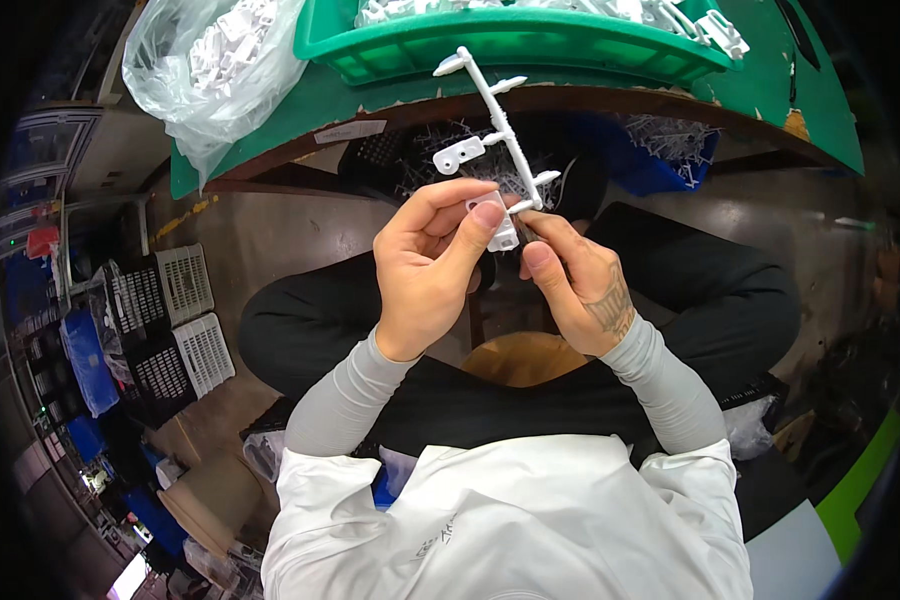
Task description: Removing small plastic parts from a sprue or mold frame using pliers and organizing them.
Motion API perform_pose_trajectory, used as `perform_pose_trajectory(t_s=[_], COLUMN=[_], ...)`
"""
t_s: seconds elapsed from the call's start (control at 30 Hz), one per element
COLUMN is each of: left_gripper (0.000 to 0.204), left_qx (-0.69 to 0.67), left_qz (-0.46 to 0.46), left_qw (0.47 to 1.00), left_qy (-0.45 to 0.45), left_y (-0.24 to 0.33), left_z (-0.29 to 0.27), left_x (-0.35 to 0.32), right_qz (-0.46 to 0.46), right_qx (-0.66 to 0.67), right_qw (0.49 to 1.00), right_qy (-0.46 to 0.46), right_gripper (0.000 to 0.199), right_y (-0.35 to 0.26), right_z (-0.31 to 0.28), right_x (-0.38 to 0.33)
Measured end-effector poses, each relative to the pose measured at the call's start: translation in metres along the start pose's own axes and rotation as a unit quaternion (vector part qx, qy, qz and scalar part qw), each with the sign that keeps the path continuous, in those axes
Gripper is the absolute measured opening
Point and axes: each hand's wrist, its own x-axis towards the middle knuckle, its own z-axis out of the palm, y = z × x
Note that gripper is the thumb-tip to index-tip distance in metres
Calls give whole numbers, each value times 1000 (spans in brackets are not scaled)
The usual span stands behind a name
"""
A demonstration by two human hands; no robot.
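My left hand (428, 265) pinches a small white plastic part (503, 237) between thumb and fingers. That part joins a white molded sprue (508, 140), which rises past my fingertips toward the table edge. Short side stubs stick out along the sprue, and a second white part (459, 155) with round holes hangs off its left side. Close by on the right, my right hand (575, 285) is closed, its fingertips beside the sprue's lower end. Something dark shows between its thumb and fingers, too small to make out.
On the green table (260, 150) stand a green bin (510, 45) of white parts and a clear plastic bag (160, 80) of white pieces. Below the table edge, a blue bin (660, 170) holds white sprues, with more sprues heaped beside it. Crates (185, 285) stand at left.
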Motion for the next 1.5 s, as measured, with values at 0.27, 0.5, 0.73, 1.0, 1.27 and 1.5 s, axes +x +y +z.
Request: perform_pose_trajectory(t_s=[0.27,0.5,0.73,1.0,1.27,1.5], left_gripper=[24,24,23,25,24,25], left_qx=[-17,-12,-20,-30,38,70], left_qz=[13,4,3,19,54,46], left_qw=[1000,1000,1000,999,991,990], left_qy=[-8,-10,2,28,115,111], left_y=[-2,-2,-4,-7,-19,-12], left_z=[4,5,7,9,12,12], left_x=[0,-1,-2,1,14,4], right_qz=[2,14,20,14,-1,39], right_qx=[-26,-28,-25,-57,-86,22], right_qw=[1000,999,999,998,996,999], right_qy=[-5,-4,-4,-6,-12,8], right_gripper=[30,29,27,27,23,45], right_y=[0,0,-2,-6,1,0], right_z=[1,1,1,4,14,8], right_x=[1,1,0,0,-8,1])
